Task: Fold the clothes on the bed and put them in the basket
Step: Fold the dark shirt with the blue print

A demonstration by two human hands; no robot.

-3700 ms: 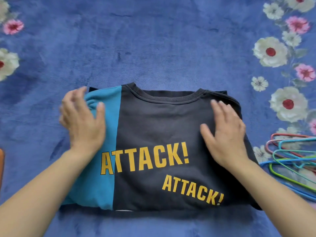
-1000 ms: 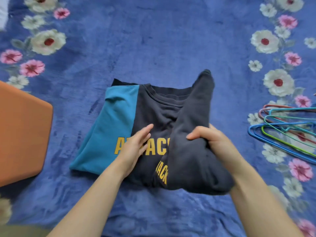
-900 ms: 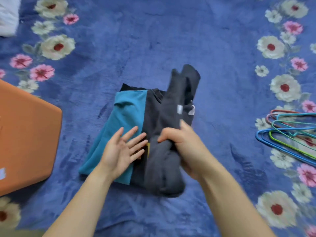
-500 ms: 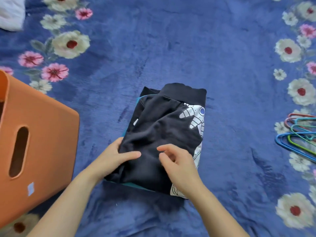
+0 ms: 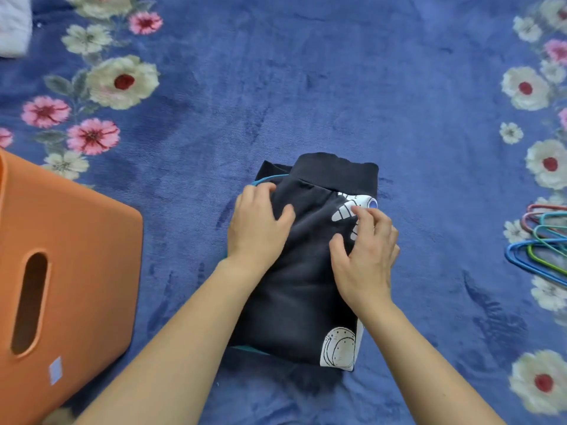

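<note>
1. My left hand (image 5: 257,222) lies palm down on the left edge of the folded sweatshirt (image 5: 300,296). The fingers are close together and gently curved over the fold, and the thumb is spread toward the middle. It presses the cloth and grips nothing.
2. My right hand (image 5: 365,250) sits on the right half of the same bundle. The fingers are bent at the knuckles with their tips pressing on the white print, and the thumb is angled out to the left. It is loosely open and has hold of nothing that I can see.
3. The sweatshirt is a dark, narrow packet lying on the blanket (image 5: 306,87) under both my hands. Its ribbed band is at the far end and a sliver of teal shows along the left edge. It is to the right of the basket (image 5: 76,271), apart from it and not inside.
4. A second ago my right hand was lifting the right half over and the yellow lettering showed. Now that fold lies closed and the lettering is covered. Half a second ago both hands were nearer the close end, and they have since slid up toward the band.
5. The orange basket, with its slot handle and small pale sticker, stands at the left.
6. A white cloth (image 5: 12,23) shows in the top left corner.
7. The blanket is blue plush with white and pink flowers along both sides.
8. Coloured hangers (image 5: 543,240) lie at the right edge.
</note>
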